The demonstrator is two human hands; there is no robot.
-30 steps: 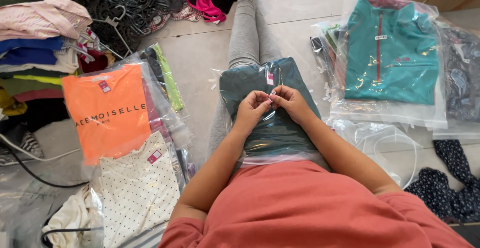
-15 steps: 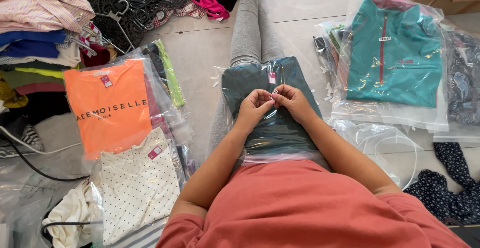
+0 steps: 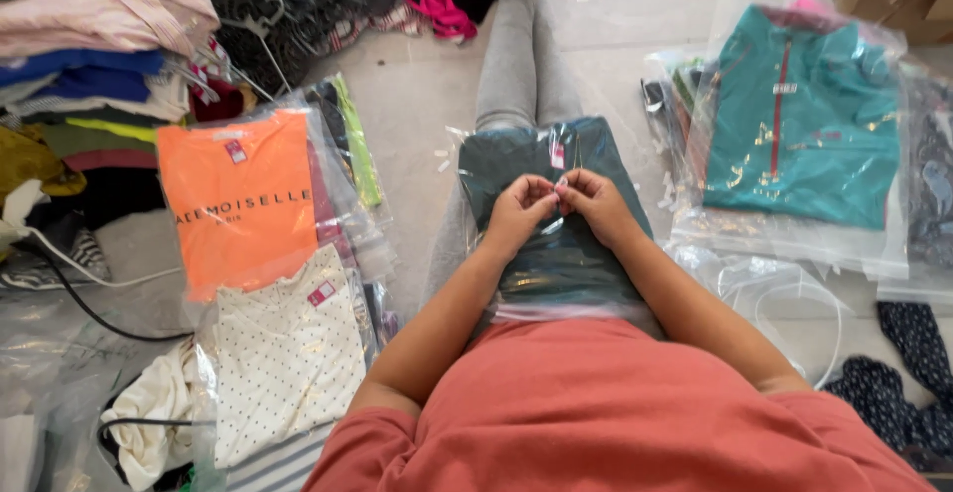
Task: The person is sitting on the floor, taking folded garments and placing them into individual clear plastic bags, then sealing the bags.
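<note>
Fingers of the left hand (image 3: 518, 212) and right hand (image 3: 599, 204) pinch together on a small white sticker (image 3: 561, 184), held just above a clear plastic bag (image 3: 556, 254) containing a folded dark teal garment, which lies across the person's lap. On the floor (image 3: 427, 105), a bagged orange T-shirt (image 3: 238, 204) lies to the left and a bagged teal zip-up top (image 3: 799, 120) to the right.

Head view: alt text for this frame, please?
Both hands, left hand and right hand, pinch a small sticker over a bagged dark green garment on the person's lap. Bagged orange shirt lies left, teal jacket right.
</note>
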